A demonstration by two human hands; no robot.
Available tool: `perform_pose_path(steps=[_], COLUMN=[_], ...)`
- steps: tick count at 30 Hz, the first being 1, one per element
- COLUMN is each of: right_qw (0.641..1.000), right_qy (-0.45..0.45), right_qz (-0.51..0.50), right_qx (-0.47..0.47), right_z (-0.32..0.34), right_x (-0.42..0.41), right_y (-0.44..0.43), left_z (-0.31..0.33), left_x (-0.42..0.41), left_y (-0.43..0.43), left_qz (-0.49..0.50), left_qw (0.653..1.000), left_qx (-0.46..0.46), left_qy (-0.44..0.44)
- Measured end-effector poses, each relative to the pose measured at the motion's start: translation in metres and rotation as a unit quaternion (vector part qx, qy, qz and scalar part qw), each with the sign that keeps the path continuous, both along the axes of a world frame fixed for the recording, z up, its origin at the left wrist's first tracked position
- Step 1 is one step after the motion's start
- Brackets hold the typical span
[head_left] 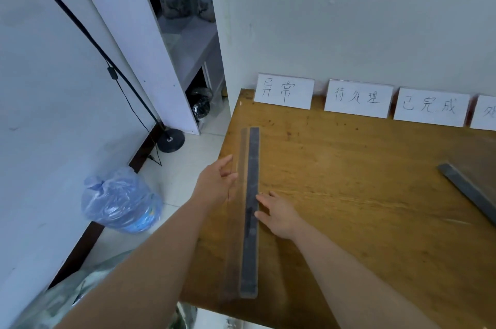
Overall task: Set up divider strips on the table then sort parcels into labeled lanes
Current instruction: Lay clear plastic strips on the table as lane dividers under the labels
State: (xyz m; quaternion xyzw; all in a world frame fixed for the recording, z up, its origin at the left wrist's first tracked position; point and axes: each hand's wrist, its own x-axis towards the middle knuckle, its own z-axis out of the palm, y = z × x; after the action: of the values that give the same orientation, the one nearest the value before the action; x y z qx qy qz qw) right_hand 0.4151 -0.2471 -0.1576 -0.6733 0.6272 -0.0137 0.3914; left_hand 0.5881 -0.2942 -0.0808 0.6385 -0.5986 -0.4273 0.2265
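Divider strip (251,210), a long flat dark grey bar with a clear plastic margin, lies on the brown wooden worktop (349,194) near its left edge, running from the front toward the wall. Both hands bracket it, probably to square it into a lane boundary. The left hand (214,183) sits at its left margin, grip released, fingers loose and spread. The right hand (279,214) lays straight fingers against its right side, grip likewise released. The strip points at the first of the white handwritten label cards (284,91) propped against the pale wall. A second dark grey strip (469,191) lies askew at the far right, apparently not yet placed. On the tiled floor stand a blue water bottle wrapped in plastic (120,202) and a black round lamp base (171,140).
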Motion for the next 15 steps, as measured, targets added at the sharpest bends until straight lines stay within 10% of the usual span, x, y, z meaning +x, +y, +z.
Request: perform_pose_path(steps=[15], right_qw=[0.999], right_qy=[0.037], right_qz=[-0.031], right_qx=[-0.02], right_z=[-0.008], right_x=[0.032], right_y=[-0.073], left_z=[0.002], left_x=[0.028], left_y=[-0.091], left_qz=[-0.079], left_qw=[0.996], left_qx=[0.001], left_qy=[0.032])
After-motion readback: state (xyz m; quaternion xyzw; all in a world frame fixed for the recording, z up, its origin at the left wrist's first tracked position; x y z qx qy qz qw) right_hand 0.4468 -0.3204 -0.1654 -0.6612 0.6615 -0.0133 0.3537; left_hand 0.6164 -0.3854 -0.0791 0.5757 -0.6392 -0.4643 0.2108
